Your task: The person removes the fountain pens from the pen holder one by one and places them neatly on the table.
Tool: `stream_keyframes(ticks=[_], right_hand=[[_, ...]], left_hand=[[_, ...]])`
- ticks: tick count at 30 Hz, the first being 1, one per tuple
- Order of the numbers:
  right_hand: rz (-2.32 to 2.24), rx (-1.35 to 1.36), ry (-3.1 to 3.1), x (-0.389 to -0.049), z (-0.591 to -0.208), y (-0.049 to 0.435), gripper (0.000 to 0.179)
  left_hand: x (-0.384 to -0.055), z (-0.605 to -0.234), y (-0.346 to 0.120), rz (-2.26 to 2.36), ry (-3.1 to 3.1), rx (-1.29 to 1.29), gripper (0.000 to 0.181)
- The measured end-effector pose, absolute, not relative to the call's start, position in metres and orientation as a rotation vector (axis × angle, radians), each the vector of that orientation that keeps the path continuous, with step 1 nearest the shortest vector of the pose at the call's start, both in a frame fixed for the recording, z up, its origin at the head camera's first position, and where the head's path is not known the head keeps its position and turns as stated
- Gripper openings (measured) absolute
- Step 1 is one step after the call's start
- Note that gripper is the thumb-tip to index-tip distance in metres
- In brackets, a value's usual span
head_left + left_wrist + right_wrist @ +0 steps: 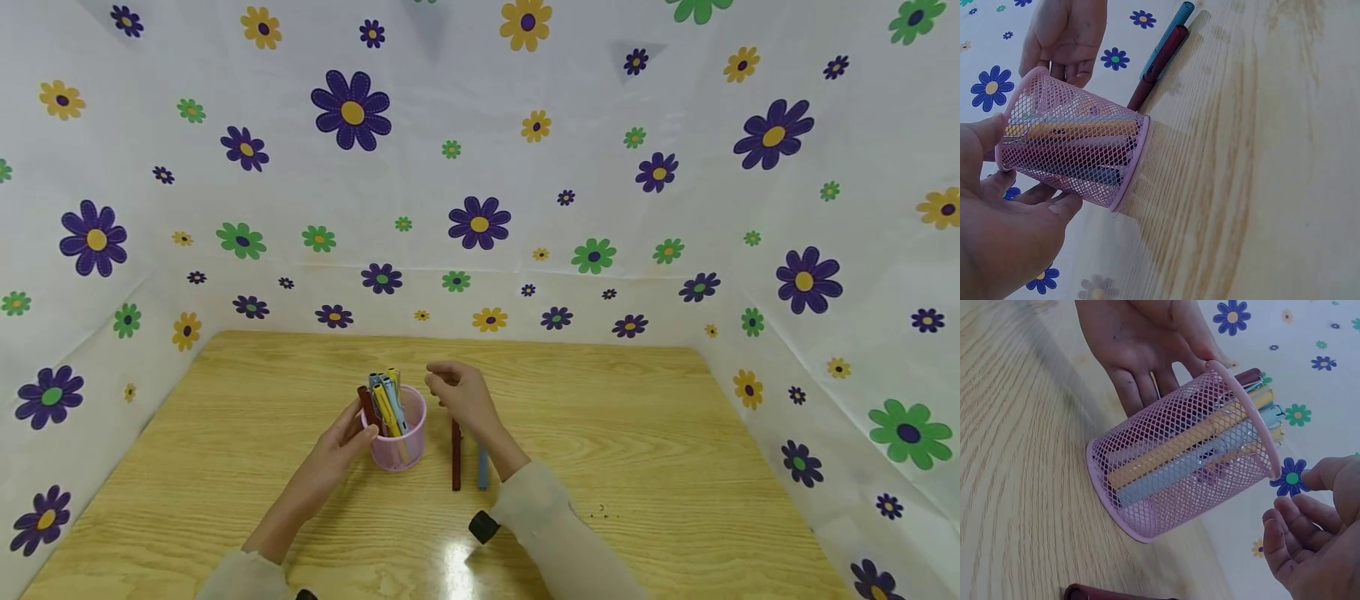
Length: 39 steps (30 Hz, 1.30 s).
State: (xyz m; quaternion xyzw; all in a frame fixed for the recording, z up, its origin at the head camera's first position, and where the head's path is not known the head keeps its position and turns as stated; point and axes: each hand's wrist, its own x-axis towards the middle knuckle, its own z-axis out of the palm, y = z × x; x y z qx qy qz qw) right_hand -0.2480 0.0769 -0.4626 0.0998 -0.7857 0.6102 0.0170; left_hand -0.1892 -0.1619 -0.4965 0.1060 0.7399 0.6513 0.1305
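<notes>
A pink mesh pen cup (386, 457) stands on the wooden table, with several dark red, yellow and light blue pens (387, 408) upright or leaning inside it. My left hand (339, 452) holds the cup from its left side, thumb near the rim and fingers around the wall. To the right of the cup, my right hand (467, 402) hovers beside the rim, fingers loosely bent and nothing between them. Below that hand, a dark red pen (456, 462) and a blue pen (483, 469) lie side by side on the table, their far ends hidden by the hand.
White sheets with printed flowers (480, 223) enclose the wooden table (637, 417) at the back and both sides. Small dark specks (602, 512) mark the tabletop right of the right forearm. A black band piece (483, 527) sits at the right sleeve.
</notes>
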Motion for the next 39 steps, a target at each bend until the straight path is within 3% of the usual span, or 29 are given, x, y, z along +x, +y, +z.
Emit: stream_keyframes(ticks=[19, 39], right_hand=[[1.894, 0.443, -2.44, -0.252, -0.457, 0.045, 0.037], [1.779, 0.573, -2.555, -0.255, -0.463, 0.035, 0.02]], left_hand=[[-0.188, -0.498, -0.163, 1.884, 2.154, 0.317, 0.076], [-0.188, -0.495, -0.163, 1.911, 2.101, 0.338, 0.077]])
